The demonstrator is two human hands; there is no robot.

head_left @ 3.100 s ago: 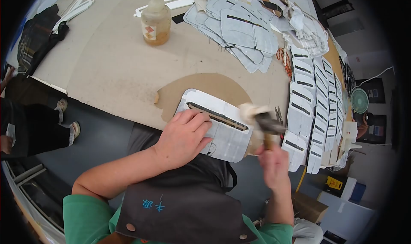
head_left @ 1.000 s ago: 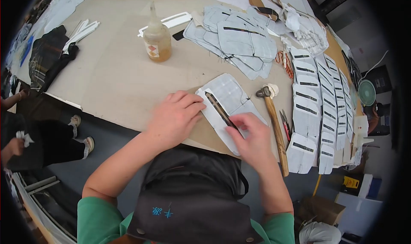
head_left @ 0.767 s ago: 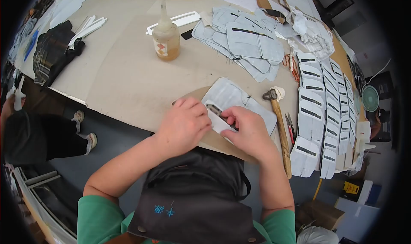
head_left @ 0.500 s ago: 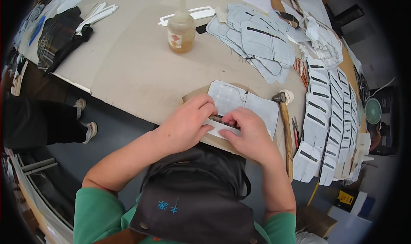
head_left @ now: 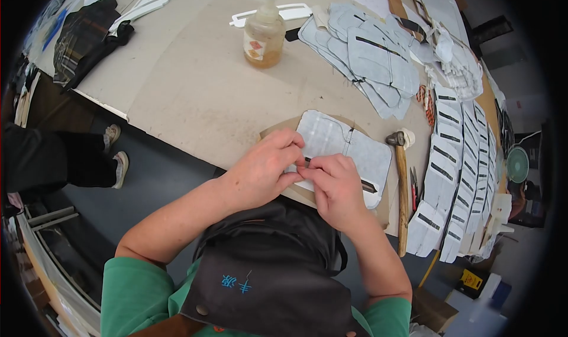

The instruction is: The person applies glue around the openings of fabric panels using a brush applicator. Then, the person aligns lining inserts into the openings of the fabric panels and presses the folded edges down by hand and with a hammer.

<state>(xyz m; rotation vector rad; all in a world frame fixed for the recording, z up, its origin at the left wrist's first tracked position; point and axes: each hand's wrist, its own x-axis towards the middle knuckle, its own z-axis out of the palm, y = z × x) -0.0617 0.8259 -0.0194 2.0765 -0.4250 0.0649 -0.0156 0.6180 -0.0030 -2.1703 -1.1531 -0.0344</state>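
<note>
A pale grey fabric panel [head_left: 367, 154] with a dark slot along its near side lies on a brown board [head_left: 273, 128] at the table's front edge. My left hand [head_left: 269, 165] pinches the panel's near left part, beside the slot's left end. Against its fingertips, my right hand [head_left: 334, 186] is closed on the same near edge, covering the middle of the slot. The slot's right end shows past my right hand. To the right lies a hammer [head_left: 401, 183] with a wooden handle, its head pointing away from me.
A glue bottle [head_left: 264, 38] stands farther back, beside white frames [head_left: 294, 10]. Stacked grey panels [head_left: 378, 59] lie behind. Rows of slotted pieces [head_left: 444, 159] and scissors [head_left: 414, 186] are at the right. At the left stands a person [head_left: 59, 159].
The hammer was swung in my right hand, then laid down. The panel has turned, and both hands have come together at its near edge. The view has shifted.
</note>
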